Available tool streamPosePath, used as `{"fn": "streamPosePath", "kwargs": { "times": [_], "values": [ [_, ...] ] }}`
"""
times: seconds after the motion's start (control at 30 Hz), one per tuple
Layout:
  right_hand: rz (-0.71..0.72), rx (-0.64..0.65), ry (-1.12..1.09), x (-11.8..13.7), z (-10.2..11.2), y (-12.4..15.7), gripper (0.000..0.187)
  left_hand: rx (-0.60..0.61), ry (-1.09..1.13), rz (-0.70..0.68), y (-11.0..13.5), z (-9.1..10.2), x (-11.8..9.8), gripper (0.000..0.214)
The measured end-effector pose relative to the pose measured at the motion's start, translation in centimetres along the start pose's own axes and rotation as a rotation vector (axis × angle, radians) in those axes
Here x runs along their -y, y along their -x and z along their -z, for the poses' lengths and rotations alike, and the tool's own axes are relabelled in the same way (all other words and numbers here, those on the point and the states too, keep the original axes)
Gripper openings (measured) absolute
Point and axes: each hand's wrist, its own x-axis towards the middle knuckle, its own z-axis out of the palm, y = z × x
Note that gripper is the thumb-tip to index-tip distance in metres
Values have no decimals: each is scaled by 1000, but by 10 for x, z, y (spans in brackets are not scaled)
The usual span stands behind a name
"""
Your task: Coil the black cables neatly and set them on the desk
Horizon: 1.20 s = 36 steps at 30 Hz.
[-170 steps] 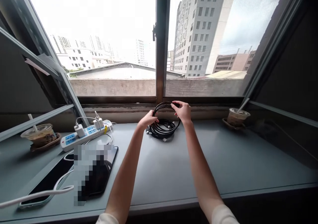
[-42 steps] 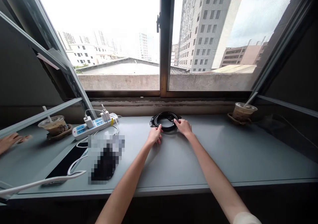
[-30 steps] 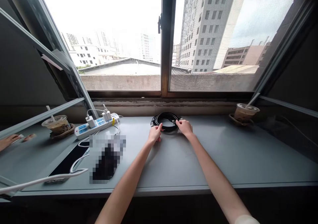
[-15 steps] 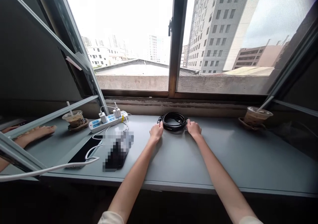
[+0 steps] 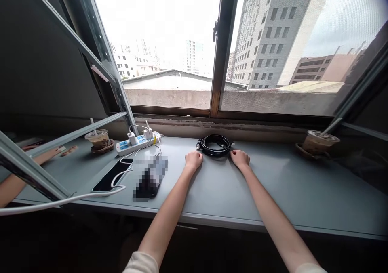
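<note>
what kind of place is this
Probably a workspace indoors, perhaps an office or workshop: a long grey bench runs below a large window, a power strip with chargers plugged in lies on it, and another person's arm rests at the far left.

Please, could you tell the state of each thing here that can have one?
Black cable: coiled, lying flat
Left hand: loosely closed
Right hand: loosely closed
Power strip: two chargers plugged in
Left phone: dark-screened, lying flat
Blurred phone: cannot tell
Left cup: lidded, straw inserted
Right cup: lidded, straw inserted
</note>
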Motion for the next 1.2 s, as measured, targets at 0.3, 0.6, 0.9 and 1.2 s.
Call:
{"fn": "streamPosePath", "kwargs": {
  "times": [0.3,0.6,0.9,1.2],
  "values": [
    [33,31,35,4,2,-2,29,9,-41,-32,-4,-2,-3,28],
    [48,63,50,4,5,2,31,8,-42,-39,-2,-4,-1,28],
    [75,47,33,7,6,3,29,13,-29,-41,0,2,-2,28],
    [94,42,7,10,8,2,29,-76,85,63,14,40,-16,31]
  ]
}}
